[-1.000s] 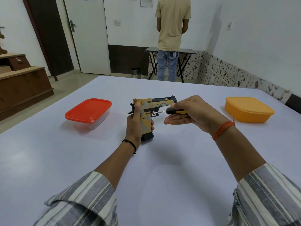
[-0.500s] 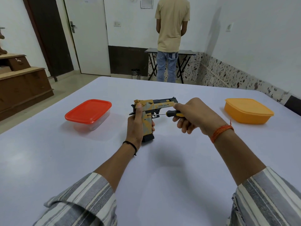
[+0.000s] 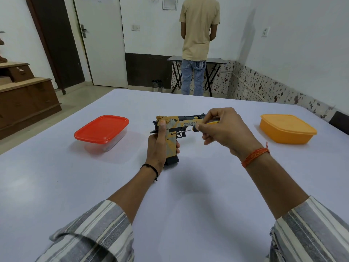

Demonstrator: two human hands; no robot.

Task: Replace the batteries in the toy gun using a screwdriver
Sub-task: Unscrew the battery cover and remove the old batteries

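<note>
While gripped by two hands, one toy gun [image 3: 171,129], one screwdriver [image 3: 196,127]; two lidded boxes nearby.

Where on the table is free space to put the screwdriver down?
Bare table lies between the forearms, between red-lidded box and toy gun, and before the orange box. Crowded only around the gun, where both hands work.

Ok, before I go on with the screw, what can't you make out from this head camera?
- Screw head and screwdriver tip: too small where the tip meets the toy gun grip.
- Screwdriver handle: mostly covered by the right hand.
- Back of the grip: covered by the left hand.
- Red-lidded container and orange container: lids on, contents hidden.
- Spare batteries: none in view.
</note>
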